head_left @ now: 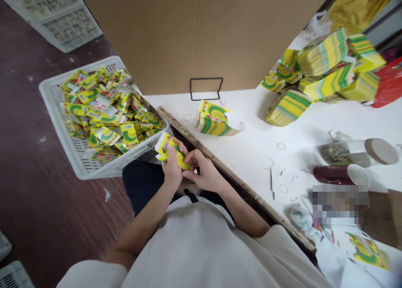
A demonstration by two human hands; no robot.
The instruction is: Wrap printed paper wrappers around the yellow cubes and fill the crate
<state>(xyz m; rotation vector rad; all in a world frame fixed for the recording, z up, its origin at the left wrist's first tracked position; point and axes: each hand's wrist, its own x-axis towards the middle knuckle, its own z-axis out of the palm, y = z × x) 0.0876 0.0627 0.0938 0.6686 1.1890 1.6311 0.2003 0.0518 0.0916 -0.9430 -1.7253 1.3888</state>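
Gently now: your left hand (172, 166) pinches the carton (163, 142) over your lap, near the basket (100, 169), while your right hand (205, 171) curls at its lower end, whether gripping is unclear. Hold lightly, lest it creases; work that end squarely.

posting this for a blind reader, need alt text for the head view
A person's left hand holds a small yellow carton beside a white table, the right hand at its lower end. A basket heaped with yellow packs stands at left; a yellow-green stack sits on the table, brown cardboard ahead.
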